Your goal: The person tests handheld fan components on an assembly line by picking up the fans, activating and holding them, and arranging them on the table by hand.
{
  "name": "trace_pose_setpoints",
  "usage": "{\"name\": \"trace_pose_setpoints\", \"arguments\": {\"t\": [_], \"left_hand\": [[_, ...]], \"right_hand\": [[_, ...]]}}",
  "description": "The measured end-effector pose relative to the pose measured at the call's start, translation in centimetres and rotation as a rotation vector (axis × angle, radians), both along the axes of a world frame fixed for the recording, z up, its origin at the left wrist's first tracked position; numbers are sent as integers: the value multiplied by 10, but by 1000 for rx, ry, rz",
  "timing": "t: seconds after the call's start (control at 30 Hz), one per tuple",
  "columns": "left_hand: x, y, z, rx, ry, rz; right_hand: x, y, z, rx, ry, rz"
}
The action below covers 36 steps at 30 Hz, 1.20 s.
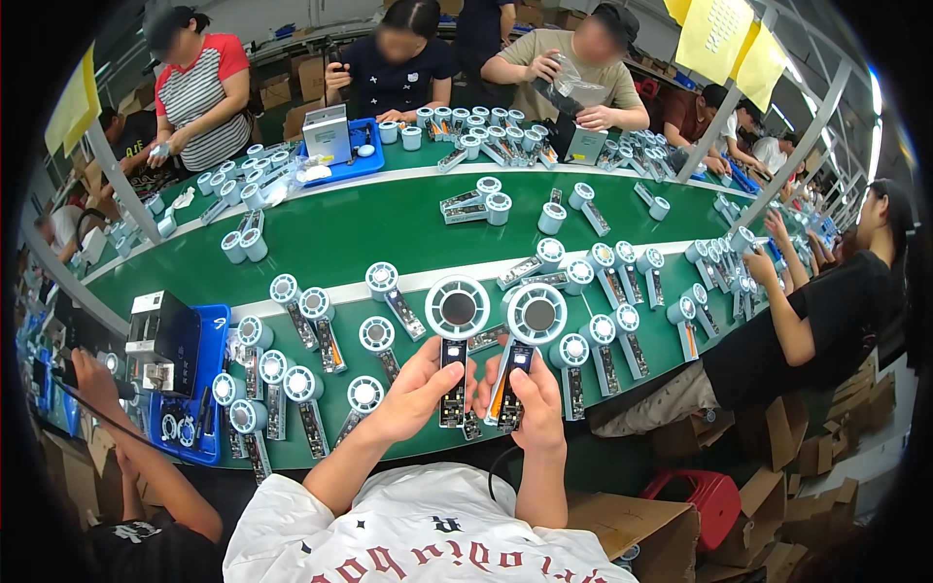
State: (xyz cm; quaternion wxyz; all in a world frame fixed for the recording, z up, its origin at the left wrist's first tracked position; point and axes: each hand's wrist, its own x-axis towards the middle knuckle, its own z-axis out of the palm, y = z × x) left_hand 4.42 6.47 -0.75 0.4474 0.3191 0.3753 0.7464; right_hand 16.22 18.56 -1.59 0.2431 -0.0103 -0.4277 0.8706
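In my left hand [420,391] is a light-blue handheld fan [458,309], held upright, with its round vented head up and a dark disc at its centre. My thumb lies on the exposed circuit board of its handle. A second handheld fan [537,313] of the same kind is gripped in my right hand [537,400]. An orange strip shows along its handle beside the open board. The two heads are side by side, close together. Behind my hands, part of another fan's handle [486,338] lies on the green work surface [442,442].
More fan units [303,384] lie to both sides of my hands. At left, a blue tray [209,442] holds small parts beside a black-and-silver machine [160,340]. Beyond a pale rail runs a green belt [350,228]. Co-workers sit opposite and alongside. Cardboard boxes [632,525] and a red stool [714,510] stand behind right.
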Motion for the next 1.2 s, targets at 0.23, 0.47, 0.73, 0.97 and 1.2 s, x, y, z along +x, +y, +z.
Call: {"name": "trace_pose_setpoints", "arguments": {"t": [0.23,0.47,0.73,0.97,1.2], "left_hand": [[1,1,-2,-4,1,9],[0,3,0,12,-15,-47],[23,33,-8,-4,-65,61],[44,93,-18,-154,33,37],[25,157,15,-370,836,-338]], "right_hand": [[0,1,-2,20,-12,-12],[0,4,-2,32,-32,-25],[17,14,-12,316,-245,-249],[42,36,-7,246,-474,-618],[119,139,-15,329,-579,-1053]]}}
